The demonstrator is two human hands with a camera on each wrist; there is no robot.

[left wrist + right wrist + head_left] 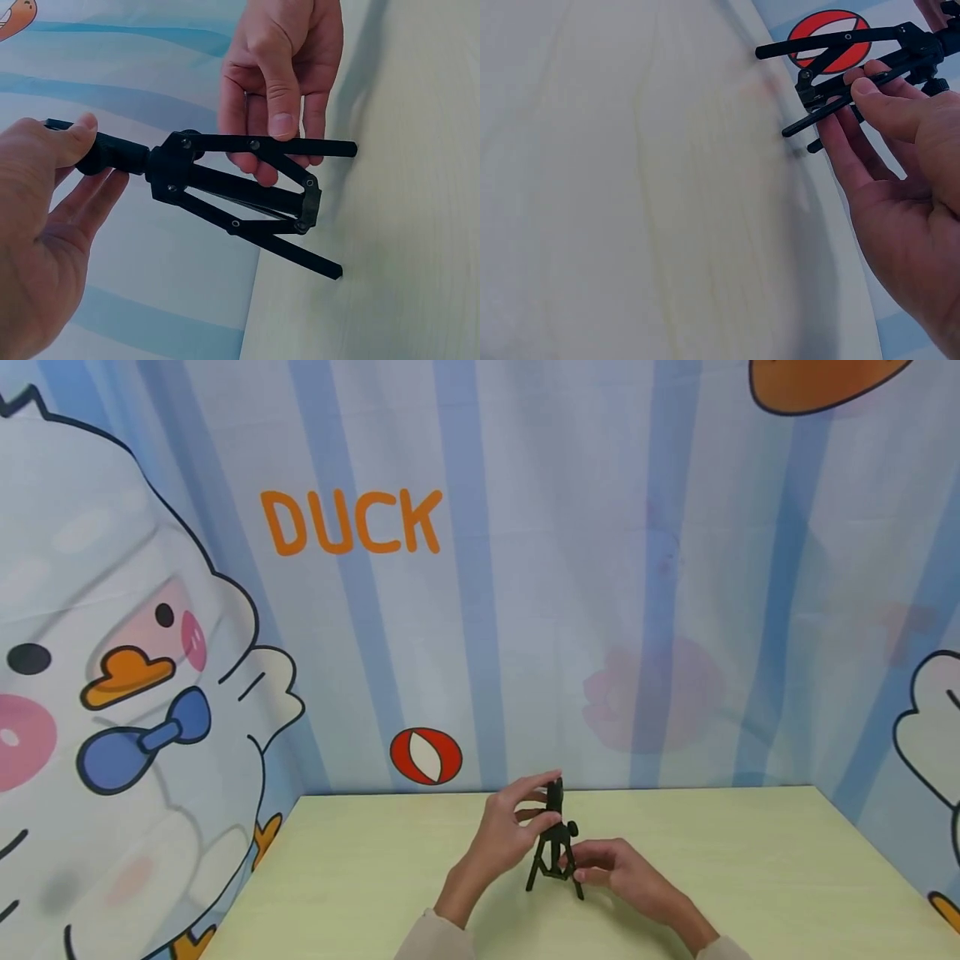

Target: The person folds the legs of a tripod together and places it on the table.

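A small black tripod (pixel 556 837) stands roughly upright between the two hands, its legs partly spread. My left hand (pixel 501 833) holds its top part, thumb on one side and fingers on the other. Lower down, my right hand (pixel 628 872) pinches one leg between thumb and fingers. The left wrist view shows the hinged braces joining the legs to the centre column (pixel 240 184). In the right wrist view the right hand (pixel 922 202) has its fingers in among the legs. Whether the feet touch the table cannot be told.
The pale yellow table (pixel 360 868) lies under both hands. Behind it hangs a blue striped curtain (pixel 555 610) printed with cartoon ducks, orange letters and a red ball.
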